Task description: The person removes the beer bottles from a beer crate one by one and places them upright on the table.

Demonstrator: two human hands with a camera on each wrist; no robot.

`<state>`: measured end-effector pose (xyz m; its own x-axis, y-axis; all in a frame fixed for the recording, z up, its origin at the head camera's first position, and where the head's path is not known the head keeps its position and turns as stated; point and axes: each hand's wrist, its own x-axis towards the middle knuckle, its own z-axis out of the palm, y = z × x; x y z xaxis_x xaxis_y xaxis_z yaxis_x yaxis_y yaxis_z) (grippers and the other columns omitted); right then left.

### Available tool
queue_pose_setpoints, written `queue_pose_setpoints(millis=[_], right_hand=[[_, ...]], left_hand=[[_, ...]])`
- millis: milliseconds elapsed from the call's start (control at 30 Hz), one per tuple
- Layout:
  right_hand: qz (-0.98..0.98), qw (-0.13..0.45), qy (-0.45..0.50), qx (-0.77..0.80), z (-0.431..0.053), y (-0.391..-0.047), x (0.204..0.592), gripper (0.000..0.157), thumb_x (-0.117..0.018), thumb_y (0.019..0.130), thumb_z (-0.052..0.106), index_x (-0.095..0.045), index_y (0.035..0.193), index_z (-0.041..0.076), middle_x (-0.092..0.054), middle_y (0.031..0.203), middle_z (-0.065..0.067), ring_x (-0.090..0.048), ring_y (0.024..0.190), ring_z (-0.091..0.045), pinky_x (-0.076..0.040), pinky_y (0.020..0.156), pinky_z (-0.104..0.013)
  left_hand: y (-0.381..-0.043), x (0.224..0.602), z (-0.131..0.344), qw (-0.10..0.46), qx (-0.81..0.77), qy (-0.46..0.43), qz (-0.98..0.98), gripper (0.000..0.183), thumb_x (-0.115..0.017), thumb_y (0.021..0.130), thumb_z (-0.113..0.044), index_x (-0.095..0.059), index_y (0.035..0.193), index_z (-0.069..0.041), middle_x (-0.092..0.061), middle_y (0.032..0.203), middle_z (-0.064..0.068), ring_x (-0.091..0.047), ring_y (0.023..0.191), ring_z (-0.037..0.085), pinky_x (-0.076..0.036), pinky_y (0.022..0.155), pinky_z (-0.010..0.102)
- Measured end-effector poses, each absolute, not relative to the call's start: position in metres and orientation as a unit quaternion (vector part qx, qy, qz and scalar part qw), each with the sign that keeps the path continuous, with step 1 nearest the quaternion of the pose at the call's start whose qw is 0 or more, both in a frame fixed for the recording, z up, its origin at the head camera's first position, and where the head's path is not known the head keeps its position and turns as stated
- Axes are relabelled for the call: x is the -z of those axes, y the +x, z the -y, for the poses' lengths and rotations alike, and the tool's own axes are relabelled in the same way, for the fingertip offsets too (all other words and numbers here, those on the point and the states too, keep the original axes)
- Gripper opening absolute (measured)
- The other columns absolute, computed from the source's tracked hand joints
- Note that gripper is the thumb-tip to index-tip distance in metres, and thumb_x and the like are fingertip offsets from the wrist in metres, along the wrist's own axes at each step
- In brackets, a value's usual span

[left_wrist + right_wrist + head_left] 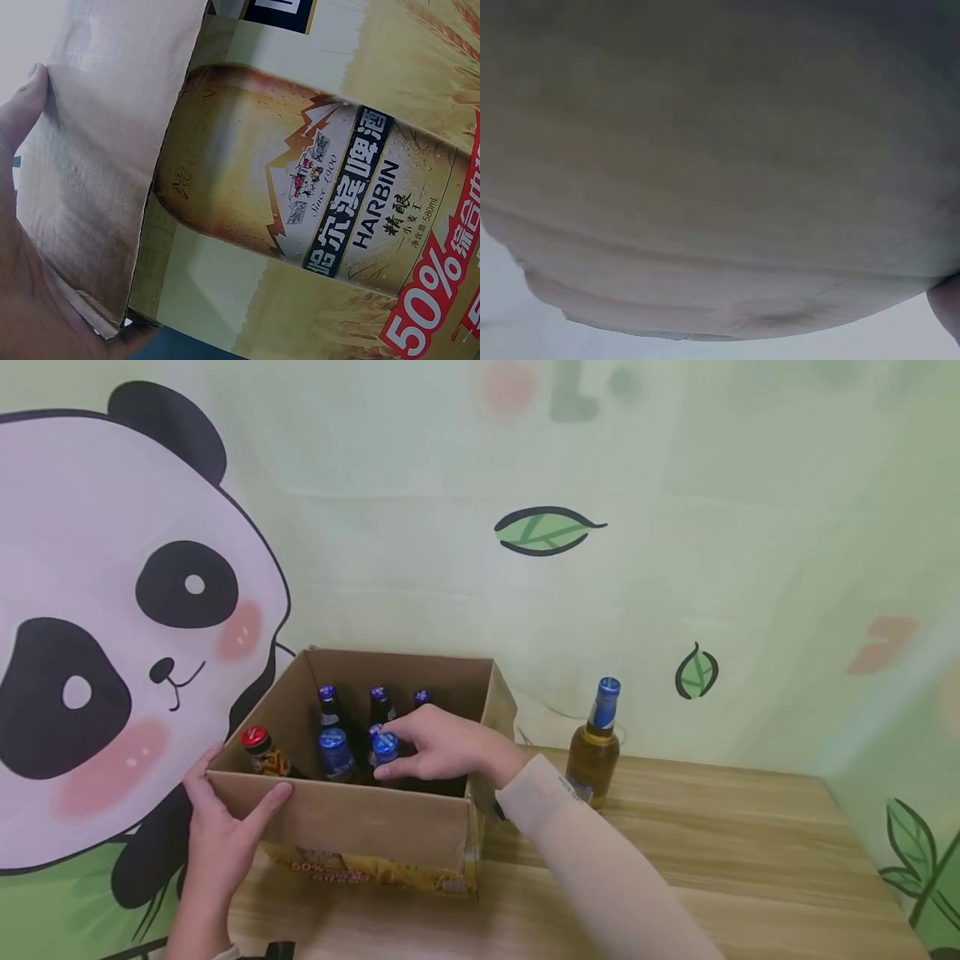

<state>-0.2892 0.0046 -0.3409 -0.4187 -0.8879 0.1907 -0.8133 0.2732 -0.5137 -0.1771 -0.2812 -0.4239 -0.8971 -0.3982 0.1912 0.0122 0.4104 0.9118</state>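
Note:
An open-topped cardboard box point(375, 818) stands on the table with several bottles inside. My left hand point(221, 827) grips its front left corner, thumb over the front rim. In the left wrist view, that hand point(26, 277) is round the plain flap point(112, 135), beside a printed beer bottle picture point(300, 187). Inside the box, my right hand point(442, 743) pinches a blue-capped beer bottle point(386, 745) near its cap, thumb and fingers on either side. Its lower part is hidden by the box front. A blurred beige surface point(705, 172) fills most of the right wrist view.
A red-capped bottle point(262, 750) leans in the box's left front corner; a blue-capped bottle point(335, 752) is beside it, with more behind. An amber beer bottle point(594, 747) stands upright on the wooden table point(712, 835), right of the box. A panda-printed backdrop point(390, 527) hangs behind.

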Motion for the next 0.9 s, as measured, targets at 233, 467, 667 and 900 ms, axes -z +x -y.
queue_pose_setpoints(millis=[233,467,667,900], right_hand=[[-0.786,0.031,-0.527,0.323,-0.007,-0.289,0.337,0.017,-0.069,0.097,0.031,-0.064,0.088,0.017,-0.057,0.071,0.008,-0.042,0.055,-0.006,-0.039,0.056,-0.021],[-0.770,-0.007,-0.531,0.354,-0.006,-0.288,0.341,0.012,-0.070,0.097,0.025,-0.065,0.093,0.014,-0.067,0.078,0.010,-0.053,0.062,-0.005,-0.045,0.060,-0.020],[-0.763,-0.060,-0.511,0.391,-0.011,-0.284,0.347,0.011,-0.071,0.096,0.021,-0.066,0.095,0.012,-0.064,0.078,0.008,-0.053,0.066,-0.010,-0.047,0.061,-0.023],[-0.719,-0.084,-0.513,0.461,-0.015,-0.284,0.350,0.008,-0.073,0.094,0.015,-0.069,0.097,0.008,-0.071,0.087,0.003,-0.062,0.074,-0.009,-0.056,0.070,-0.025]], left_hand=[[-0.180,0.422,0.282,0.207,0.533,0.110,0.813,0.099,-0.079,0.087,-0.035,-0.006,0.155,-0.040,-0.026,0.160,0.014,-0.031,0.141,0.040,-0.025,0.114,0.066],[-0.179,0.423,0.284,0.204,0.539,0.121,0.808,0.099,-0.079,0.087,-0.035,-0.007,0.155,-0.041,-0.026,0.159,0.014,-0.030,0.141,0.038,-0.024,0.115,0.064],[-0.177,0.425,0.283,0.198,0.534,0.118,0.813,0.098,-0.079,0.088,-0.035,-0.007,0.155,-0.039,-0.026,0.160,0.014,-0.031,0.141,0.039,-0.025,0.114,0.066],[-0.178,0.425,0.280,0.200,0.536,0.115,0.812,0.098,-0.079,0.088,-0.035,-0.007,0.155,-0.039,-0.026,0.159,0.013,-0.031,0.141,0.039,-0.027,0.113,0.066]])
